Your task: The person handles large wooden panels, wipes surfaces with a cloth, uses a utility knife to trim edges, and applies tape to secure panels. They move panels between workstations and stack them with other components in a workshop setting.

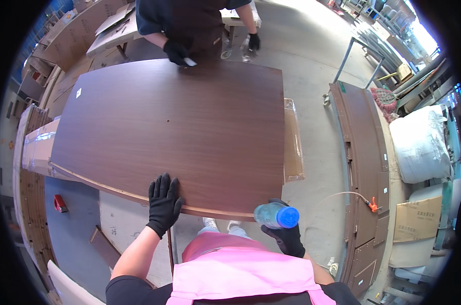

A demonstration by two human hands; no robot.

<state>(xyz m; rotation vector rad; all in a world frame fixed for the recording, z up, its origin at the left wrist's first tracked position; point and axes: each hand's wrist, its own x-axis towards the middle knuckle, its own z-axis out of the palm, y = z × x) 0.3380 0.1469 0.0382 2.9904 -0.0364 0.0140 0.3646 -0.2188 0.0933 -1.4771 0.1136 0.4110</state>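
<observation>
Blue-cap btl point(274, 216) in R grip point(287, 239)

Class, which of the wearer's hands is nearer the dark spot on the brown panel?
Left. In the picture, the left hand lies on the brown panel, below the dark spot; the right hand, holding a bottle, is farther, lower right.

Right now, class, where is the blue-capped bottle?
In the head view, the blue-capped bottle is low, right of centre, in the right hand, by the near right corner of the brown panel.
</observation>
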